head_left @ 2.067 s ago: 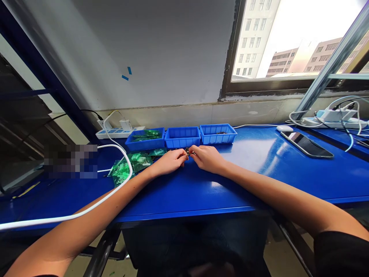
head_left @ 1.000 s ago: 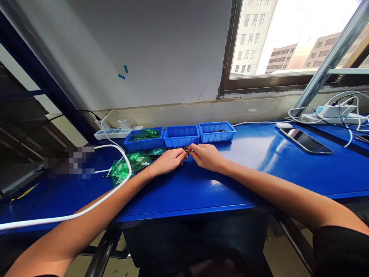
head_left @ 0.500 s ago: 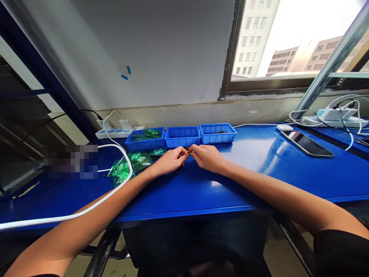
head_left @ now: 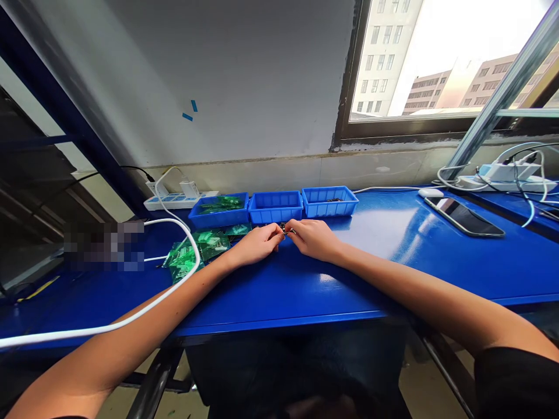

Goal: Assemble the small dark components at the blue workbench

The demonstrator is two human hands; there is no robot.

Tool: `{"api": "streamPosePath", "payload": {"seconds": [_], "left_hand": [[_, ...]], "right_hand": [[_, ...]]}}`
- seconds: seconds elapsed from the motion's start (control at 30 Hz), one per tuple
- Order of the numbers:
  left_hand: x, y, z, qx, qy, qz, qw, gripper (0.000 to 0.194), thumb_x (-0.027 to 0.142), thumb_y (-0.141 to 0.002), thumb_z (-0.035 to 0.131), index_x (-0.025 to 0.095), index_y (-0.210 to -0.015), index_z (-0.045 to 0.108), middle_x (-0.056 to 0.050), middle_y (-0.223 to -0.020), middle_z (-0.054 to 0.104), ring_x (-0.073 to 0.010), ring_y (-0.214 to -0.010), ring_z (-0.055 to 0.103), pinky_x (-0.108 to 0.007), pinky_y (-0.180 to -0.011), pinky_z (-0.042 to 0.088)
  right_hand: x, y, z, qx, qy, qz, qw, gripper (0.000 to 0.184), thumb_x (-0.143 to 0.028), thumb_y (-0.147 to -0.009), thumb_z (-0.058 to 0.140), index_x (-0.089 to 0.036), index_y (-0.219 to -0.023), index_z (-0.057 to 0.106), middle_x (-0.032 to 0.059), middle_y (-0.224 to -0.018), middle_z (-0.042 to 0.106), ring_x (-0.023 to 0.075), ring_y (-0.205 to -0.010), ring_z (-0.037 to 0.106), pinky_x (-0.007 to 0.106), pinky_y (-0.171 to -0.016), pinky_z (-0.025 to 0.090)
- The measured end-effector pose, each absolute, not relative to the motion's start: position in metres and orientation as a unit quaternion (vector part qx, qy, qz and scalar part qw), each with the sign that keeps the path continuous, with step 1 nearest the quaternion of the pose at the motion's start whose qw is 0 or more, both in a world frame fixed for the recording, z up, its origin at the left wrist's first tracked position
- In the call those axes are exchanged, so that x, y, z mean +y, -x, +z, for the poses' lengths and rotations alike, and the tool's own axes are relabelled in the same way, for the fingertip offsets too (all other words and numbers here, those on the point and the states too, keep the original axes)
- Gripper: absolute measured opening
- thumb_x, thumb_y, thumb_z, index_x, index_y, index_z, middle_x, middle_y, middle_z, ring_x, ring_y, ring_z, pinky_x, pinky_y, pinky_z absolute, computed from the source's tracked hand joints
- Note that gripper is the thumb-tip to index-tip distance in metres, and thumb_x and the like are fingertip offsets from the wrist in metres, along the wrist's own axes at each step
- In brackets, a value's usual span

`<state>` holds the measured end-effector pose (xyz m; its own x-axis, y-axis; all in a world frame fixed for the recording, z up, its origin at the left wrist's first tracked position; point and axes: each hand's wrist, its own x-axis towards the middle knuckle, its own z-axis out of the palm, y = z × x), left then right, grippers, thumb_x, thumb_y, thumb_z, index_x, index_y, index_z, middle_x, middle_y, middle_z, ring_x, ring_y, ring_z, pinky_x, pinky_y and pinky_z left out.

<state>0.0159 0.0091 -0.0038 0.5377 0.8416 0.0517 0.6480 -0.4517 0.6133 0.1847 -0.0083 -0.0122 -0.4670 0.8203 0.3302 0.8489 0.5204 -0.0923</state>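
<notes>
My left hand (head_left: 259, 242) and my right hand (head_left: 312, 235) meet over the blue table (head_left: 279, 291), in front of the middle blue bin (head_left: 276, 216). The fingers of both are pinched together around a small dark part (head_left: 283, 228), mostly hidden by the fingertips and too small to name. Left of my left hand lie several green bags (head_left: 205, 244) with pale pieces inside. The left blue bin (head_left: 209, 219) holds green items. In the right blue bin (head_left: 340, 208) are small dark pieces.
A white cable (head_left: 131, 318) arches over my left forearm. Power strips (head_left: 168, 200) stand at the back left and back right, with cords. A phone (head_left: 465, 216) lies on the right, a white case (head_left: 430, 193) beside it. A metal post (head_left: 489, 110) rises by the window.
Both hands stay in nearly the same place, with slight finger movement around the small part. The view has shifted very slightly.
</notes>
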Motion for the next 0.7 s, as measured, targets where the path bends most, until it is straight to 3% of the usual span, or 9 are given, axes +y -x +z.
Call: {"api": "streamPosePath", "payload": {"seconds": [0.4,0.7], "left_hand": [[0.0087,-0.0147,-0.0068,0.432,-0.844,0.184,0.258,0.02,0.036,-0.082,0.039,0.019,-0.086,0.048,0.003,-0.061,0.054,-0.0141,-0.057,0.05,-0.025,-0.055,0.034],[0.0096,-0.0139,-0.0102,0.416,-0.855,0.196,0.239,0.02,0.036,-0.083,0.041,0.019,-0.08,0.051,0.004,-0.057,0.048,-0.0122,-0.052,0.043,-0.023,-0.05,0.029]], "right_hand": [[-0.0084,-0.1856,-0.0127,-0.857,0.484,-0.052,0.167,0.021,-0.023,-0.09,0.038,-0.017,-0.099,0.056,0.0054,-0.089,0.068,0.0164,-0.084,0.062,0.024,-0.066,0.036],[-0.0085,-0.186,-0.0127,-0.862,0.474,-0.052,0.173,0.02,-0.022,-0.09,0.039,-0.017,-0.098,0.056,0.0054,-0.088,0.068,0.0171,-0.083,0.063,0.024,-0.066,0.036]]}}
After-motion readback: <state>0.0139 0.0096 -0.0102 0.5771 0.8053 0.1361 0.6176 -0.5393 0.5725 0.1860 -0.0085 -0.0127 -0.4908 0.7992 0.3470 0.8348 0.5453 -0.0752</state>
